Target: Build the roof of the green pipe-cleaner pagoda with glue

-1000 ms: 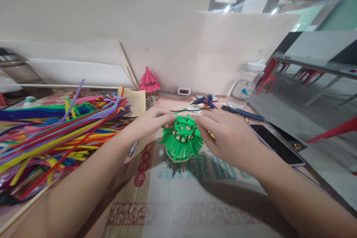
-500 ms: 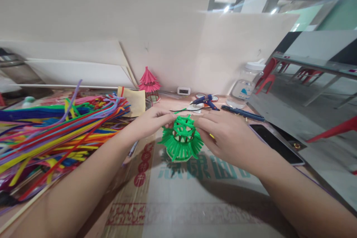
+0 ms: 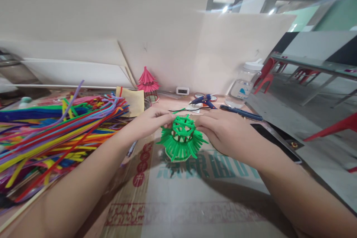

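Observation:
Between my two hands stands a small green pavilion model, made of pipe cleaner pieces fanned out as a roof, with brown posts and a ring-like green frame on top. My left hand closes its thumb and fingers on the model's upper left edge. On the other side, my right hand has its fingers bent together at the upper right edge of the model; its fingertips are partly hidden behind the green pieces. Beneath lies a printed cardboard sheet.
At left lies a heap of colourful pipe cleaners. Behind are a pink pavilion model, a small digital clock, a blue glue gun and a water bottle. A dark blue cutter and a phone lie at right.
The right hand's fingers have shifted slightly, and the yellow bit seen beneath them before is out of sight. The left hand stays at the model, and the whole view has moved a little.

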The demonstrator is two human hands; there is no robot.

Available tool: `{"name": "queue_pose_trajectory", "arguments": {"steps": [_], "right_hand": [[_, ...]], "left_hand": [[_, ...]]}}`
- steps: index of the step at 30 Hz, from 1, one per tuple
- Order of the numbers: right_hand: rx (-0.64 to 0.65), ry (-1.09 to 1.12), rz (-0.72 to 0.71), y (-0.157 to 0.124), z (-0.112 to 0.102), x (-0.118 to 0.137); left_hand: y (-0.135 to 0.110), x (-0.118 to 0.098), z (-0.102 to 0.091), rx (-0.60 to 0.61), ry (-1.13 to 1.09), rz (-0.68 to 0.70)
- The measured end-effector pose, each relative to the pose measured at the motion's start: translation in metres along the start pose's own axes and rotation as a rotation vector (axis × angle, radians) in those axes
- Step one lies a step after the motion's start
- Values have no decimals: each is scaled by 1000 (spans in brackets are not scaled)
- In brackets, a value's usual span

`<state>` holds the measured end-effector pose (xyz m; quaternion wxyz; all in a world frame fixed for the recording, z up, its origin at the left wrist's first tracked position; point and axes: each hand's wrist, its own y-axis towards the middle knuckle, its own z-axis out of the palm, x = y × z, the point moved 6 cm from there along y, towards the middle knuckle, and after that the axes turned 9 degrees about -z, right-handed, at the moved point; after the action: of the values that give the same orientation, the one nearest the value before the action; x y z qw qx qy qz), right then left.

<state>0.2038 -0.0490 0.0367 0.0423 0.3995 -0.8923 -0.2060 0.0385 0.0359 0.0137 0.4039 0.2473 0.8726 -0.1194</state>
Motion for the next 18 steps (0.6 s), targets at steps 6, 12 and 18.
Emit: {"name": "queue_pose_trajectory", "arguments": {"steps": [6, 12, 18], "right_hand": [[-104, 73, 99, -4, -14, -19], [-228, 256, -14, 0, -12, -7], [-193, 182, -76, 5, -3, 3]], "left_hand": [[0, 0, -1, -18, 11, -17], [0, 3, 0, 2, 1, -11], [-1, 0, 3, 46, 9, -7]]}}
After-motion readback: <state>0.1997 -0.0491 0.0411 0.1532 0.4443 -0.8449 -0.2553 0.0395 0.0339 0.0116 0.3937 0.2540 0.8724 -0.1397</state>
